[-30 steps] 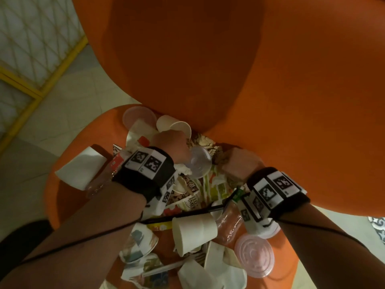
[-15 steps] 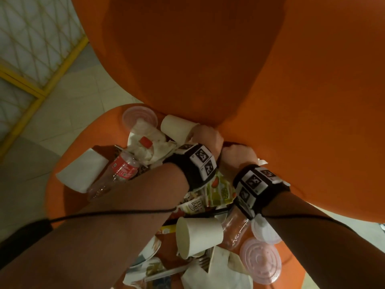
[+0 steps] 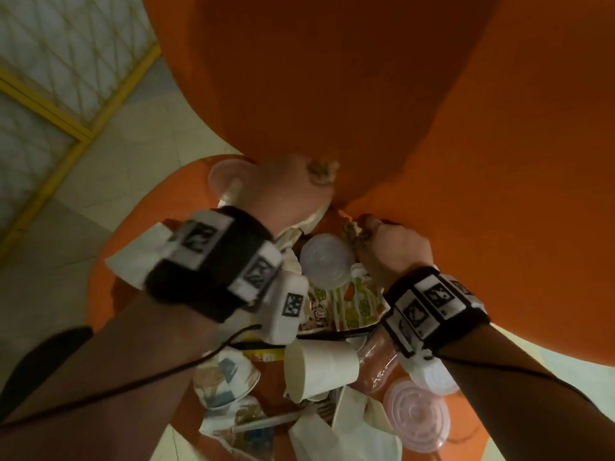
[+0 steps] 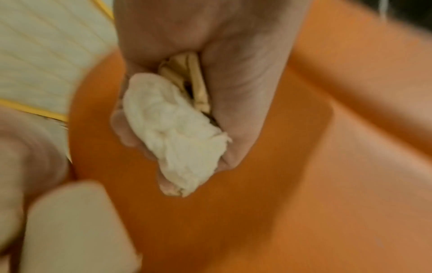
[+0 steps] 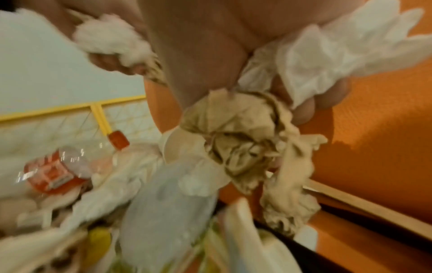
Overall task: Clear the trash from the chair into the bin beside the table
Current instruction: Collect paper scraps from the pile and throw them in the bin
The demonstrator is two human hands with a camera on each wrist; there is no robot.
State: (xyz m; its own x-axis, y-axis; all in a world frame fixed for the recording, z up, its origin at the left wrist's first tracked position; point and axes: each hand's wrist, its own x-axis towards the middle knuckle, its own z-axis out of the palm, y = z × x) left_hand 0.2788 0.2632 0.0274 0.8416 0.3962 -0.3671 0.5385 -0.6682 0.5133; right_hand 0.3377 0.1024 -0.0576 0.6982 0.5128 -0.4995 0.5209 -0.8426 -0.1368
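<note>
Left hand (image 3: 286, 191): raised above the rear of the seat, fist clenched around a white tissue wad (image 4: 173, 133) with tan paper behind it.
Right hand (image 3: 396, 251): low at the back of the seat beside the backrest, fingers clamped on a stained brown napkin (image 5: 245, 147) and a white tissue (image 5: 332, 61); the napkin hangs below the fist.
Chair (image 3: 366, 94): orange, its backrest filling the upper part of the head view; the seat carries the trash.
Trash on the seat: a paper cup (image 3: 319, 369) on its side near the front; a clear lid (image 3: 327, 264) between the two wrists; a printed carton (image 3: 352, 304) just in front of that lid; a pink lid (image 3: 417, 415) at the front right; a plastic bottle (image 5: 58, 170) with red label and red cap, lying to the left.
Wrist bands (image 3: 432, 307): black, with square printed markers, one on each forearm.
Bin: outside all three views.
</note>
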